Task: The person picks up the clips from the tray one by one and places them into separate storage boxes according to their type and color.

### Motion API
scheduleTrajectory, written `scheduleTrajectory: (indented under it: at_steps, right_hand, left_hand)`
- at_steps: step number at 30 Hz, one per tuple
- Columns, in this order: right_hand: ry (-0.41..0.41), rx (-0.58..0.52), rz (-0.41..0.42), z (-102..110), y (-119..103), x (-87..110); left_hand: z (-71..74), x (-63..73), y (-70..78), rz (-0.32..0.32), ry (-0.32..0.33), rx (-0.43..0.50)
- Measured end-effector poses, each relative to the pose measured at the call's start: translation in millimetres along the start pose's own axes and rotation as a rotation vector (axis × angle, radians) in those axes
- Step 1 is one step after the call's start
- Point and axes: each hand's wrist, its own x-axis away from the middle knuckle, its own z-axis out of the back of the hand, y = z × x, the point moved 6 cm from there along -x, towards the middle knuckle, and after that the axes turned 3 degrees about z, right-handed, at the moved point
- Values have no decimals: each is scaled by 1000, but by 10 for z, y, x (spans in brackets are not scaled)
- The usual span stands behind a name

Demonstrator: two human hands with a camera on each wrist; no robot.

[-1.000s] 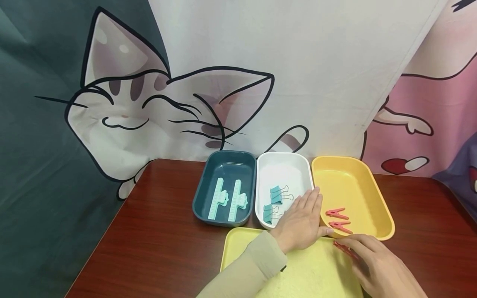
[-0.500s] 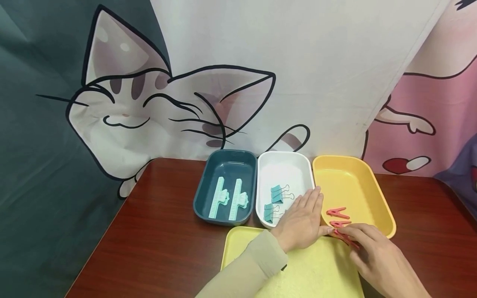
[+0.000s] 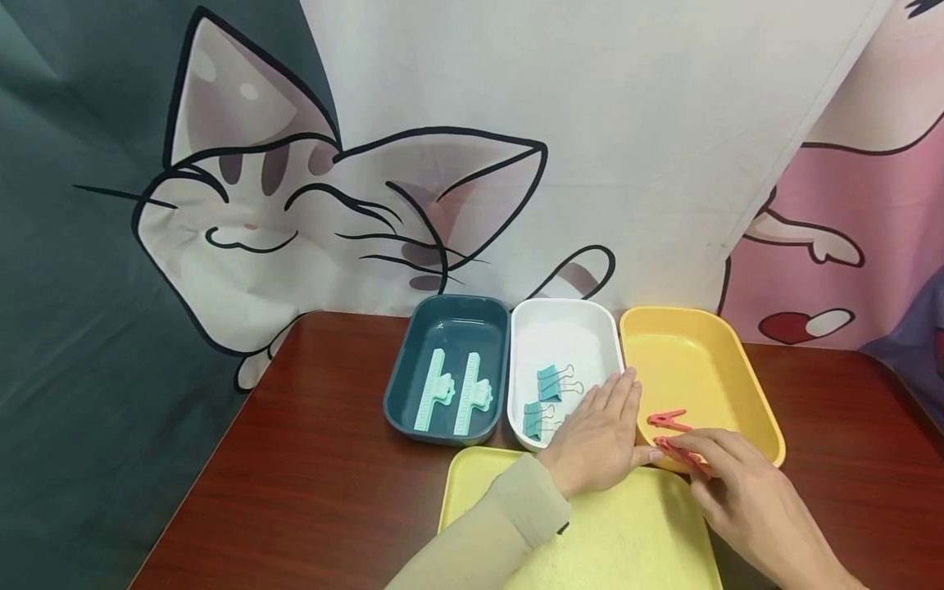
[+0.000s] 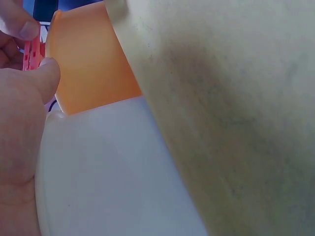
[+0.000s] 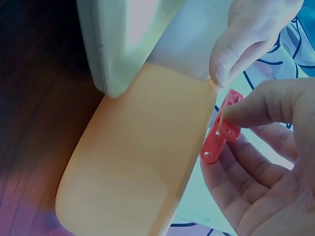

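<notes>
My right hand (image 3: 745, 492) pinches a red clothespin (image 5: 221, 130) between thumb and fingers, over the front rim of the yellow bin (image 3: 682, 352). Inside that bin lies another red clothespin (image 3: 667, 420); one more is largely hidden behind the held one. With straight fingers, my left hand (image 3: 593, 434) lies across the adjoining rims of the white bin (image 3: 560, 328) and the yellow bin, its thumb pointing toward the held clothespin. Teal binder clips (image 3: 549, 383) lie in the white bin, partly covered by the left hand.
A dark blue bin (image 3: 460, 315) on the left holds two mint ruler-edged clips (image 3: 472, 397). In front of the bins is a pale yellow tray (image 3: 619, 533) on the brown table (image 3: 310, 459). A cat-patterned cloth (image 3: 413, 221) hangs behind.
My right hand has carried the clothespin forward and slightly up in the view, from above the pale yellow tray to the yellow bin's front edge. The left hand stays in place.
</notes>
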Motion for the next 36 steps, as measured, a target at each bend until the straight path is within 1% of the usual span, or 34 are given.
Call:
scheduleTrajectory:
  at_steps: [2,4,10,12,18,22,33,36]
  right_hand:
    - [-2,7,-18,-2,29,-12]
    - [3,-6,-19,-11,59,-26]
    - [54,6,-13,-38,130,-83]
    - [60,15,-16,-42,153,-104]
    - [51,9,-23,-52,223,-150]
    - [32,13,-25,-65,253,-171]
    - [-26,48,-70,-156,359,-234]
    - [-22,55,-57,-176,384,-271]
  left_hand:
    - [8,-1,-1,-2,3,2]
    - [13,-1,-1,-3,6,3]
    - [23,1,3,-6,10,11]
    - [22,-3,1,-5,11,12]
    - [10,-16,6,-5,5,16]
    - [7,-23,8,-7,6,25]
    - [-9,-13,-1,1,-2,14]
    - [-9,-19,3,1,-2,15]
